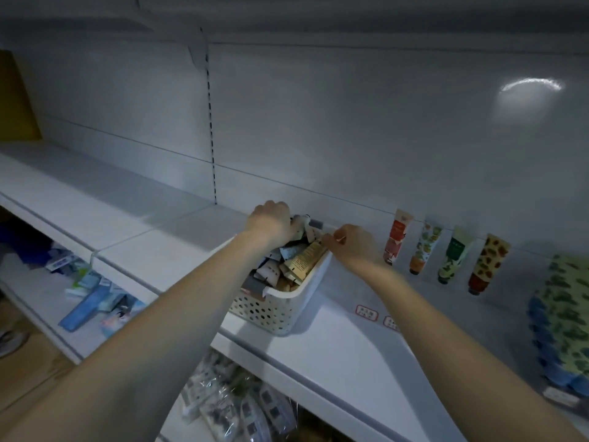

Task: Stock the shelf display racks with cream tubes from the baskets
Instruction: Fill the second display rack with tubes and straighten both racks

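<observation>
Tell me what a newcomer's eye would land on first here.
Both hands meet over the white perforated basket mid-shelf, heaped with cream tubes: the left hand curls into the far end, the right hand pinches a tan tube. Right of it, four patterned tubes stand cap-down against the back panel.

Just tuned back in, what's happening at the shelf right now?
A person has both hands at a white perforated basket of cream tubes sitting on the shelf. The right hand pinches the end of a tan tube at the basket's right rim. The left hand is curled over the tubes at the far end, its grip hidden. Four patterned tubes lean against the back wall to the right.
</observation>
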Demonstrator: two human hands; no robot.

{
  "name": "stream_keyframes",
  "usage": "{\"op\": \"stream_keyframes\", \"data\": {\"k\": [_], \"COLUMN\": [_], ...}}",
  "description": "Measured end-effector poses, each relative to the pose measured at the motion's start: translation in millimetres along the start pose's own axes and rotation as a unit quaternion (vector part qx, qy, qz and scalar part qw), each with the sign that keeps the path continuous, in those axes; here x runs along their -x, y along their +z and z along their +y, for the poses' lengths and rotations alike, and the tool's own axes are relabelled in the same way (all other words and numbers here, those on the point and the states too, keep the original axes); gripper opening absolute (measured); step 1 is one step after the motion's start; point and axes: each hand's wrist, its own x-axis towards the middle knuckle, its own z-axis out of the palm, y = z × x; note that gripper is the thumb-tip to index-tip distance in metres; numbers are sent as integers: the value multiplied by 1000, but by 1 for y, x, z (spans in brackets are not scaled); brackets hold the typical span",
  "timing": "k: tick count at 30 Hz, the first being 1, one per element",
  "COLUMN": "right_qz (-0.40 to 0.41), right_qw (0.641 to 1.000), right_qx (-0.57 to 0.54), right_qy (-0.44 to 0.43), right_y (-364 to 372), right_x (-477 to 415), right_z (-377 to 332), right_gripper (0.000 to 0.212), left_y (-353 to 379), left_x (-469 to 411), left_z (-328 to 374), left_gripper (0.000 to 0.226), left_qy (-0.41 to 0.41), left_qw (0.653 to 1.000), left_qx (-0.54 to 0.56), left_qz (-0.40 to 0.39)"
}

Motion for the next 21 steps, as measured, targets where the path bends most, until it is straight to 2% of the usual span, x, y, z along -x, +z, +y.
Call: {"op": "stream_keyframes", "data": {"k": [5, 9, 12, 17, 21], "right_qz": [-38, -46, -50, -72, -80], "right_qw": [999, 999, 998, 995, 993], "right_qx": [-11, -21, -44, -57, -81], "right_qy": [4, 5, 12, 23, 33], "right_y": [6, 5, 4, 4, 7], "right_x": [-5, -7, -6, -7, -11], "right_z": [3, 5, 6, 2, 3], "right_gripper": [44, 46, 46, 37, 39], "left_y": [5, -6, -7, -2, 0], "left_x": [-24, -22, -24, -33, -29], "left_z": [-1, -8, -8, -5, 0], "left_gripper": [54, 47, 54, 25, 22], "left_qy": [1, 20, 12, 1, -1], "left_qw": [991, 977, 977, 977, 979], "left_qx": [24, 34, 49, -3, -63], "left_qz": [-134, -208, -208, -214, -193]}}
